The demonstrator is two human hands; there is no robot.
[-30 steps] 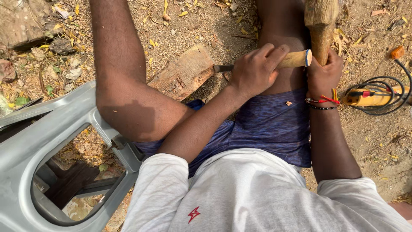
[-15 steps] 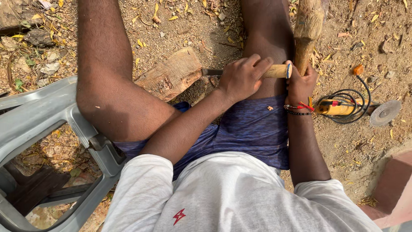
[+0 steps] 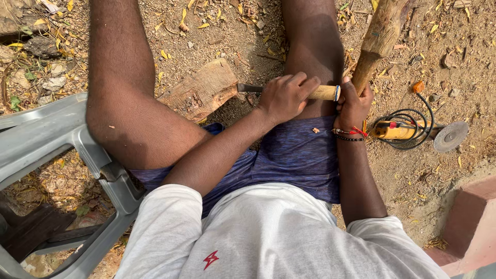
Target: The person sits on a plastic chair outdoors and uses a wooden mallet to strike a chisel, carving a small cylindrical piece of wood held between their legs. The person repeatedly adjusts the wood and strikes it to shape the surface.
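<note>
My left hand [image 3: 285, 96] is closed around a chisel's pale wooden handle [image 3: 323, 93]. Its dark metal blade [image 3: 250, 88] sticks out to the left, toward a wood block. My right hand [image 3: 353, 105], with red and black bands at the wrist, grips the lower end of a rough wooden stick [image 3: 380, 36] that rises to the upper right. The handle's ringed end sits against my right hand and the stick's base. Both hands are over my right thigh. I sit in blue shorts and a white shirt.
A split wood block [image 3: 201, 91] lies on the dirt between my legs. A yellow angle grinder [image 3: 397, 129] with a grey disc [image 3: 450, 136] and coiled black cable is at the right. A grey plastic chair [image 3: 49, 135] is at the left, a reddish brick [image 3: 471, 217] at lower right.
The view has shifted, bringing the grinder's disc and the brick into sight. Both hands keep the same hold on the chisel and the stick.
</note>
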